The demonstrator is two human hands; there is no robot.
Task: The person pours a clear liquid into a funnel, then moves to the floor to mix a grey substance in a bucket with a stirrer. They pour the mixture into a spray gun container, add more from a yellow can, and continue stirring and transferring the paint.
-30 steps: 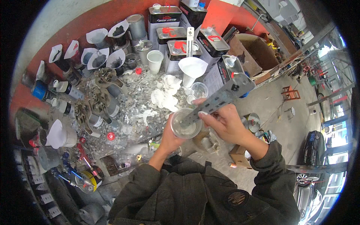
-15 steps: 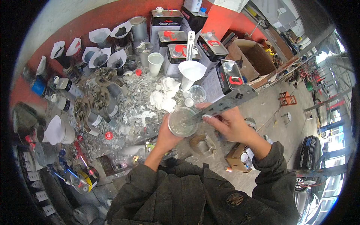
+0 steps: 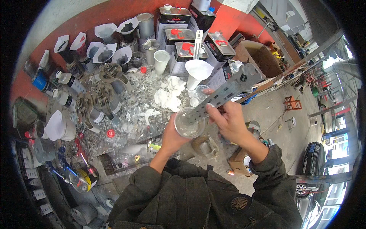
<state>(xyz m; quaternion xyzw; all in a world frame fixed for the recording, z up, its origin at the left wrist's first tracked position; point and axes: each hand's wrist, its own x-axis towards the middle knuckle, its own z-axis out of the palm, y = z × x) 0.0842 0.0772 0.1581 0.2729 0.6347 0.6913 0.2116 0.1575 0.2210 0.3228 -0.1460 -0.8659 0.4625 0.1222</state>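
My left hand (image 3: 173, 135) is wrapped round the side of a clear plastic cup (image 3: 187, 130), tilted slightly under me. Pale, cloudy liquid shows inside it. A long grey mixing stick (image 3: 227, 91) with printed markings is in my right hand (image 3: 231, 121), pinched between thumb and fingers. Its lower end reaches down into the cup; the upper end slants away to the right. Just beyond the cup, on the bench, stand a smaller clear cup (image 3: 201, 91) and a white cup with a paper strainer (image 3: 198, 70), a white stick upright behind it.
Crumpled white paper (image 3: 167, 95) lies on the paint-spattered bench (image 3: 137, 89). Metal cans (image 3: 173, 19) and a pale cup (image 3: 161, 63) stand at the back. Spray guns (image 3: 97, 108) sit at left. A cardboard box (image 3: 240, 162) is on the floor at right.
The mixing stick's upper end has swung toward me and my right hand has shifted slightly, the lower end staying in the cup. My left hand still grips the cup.
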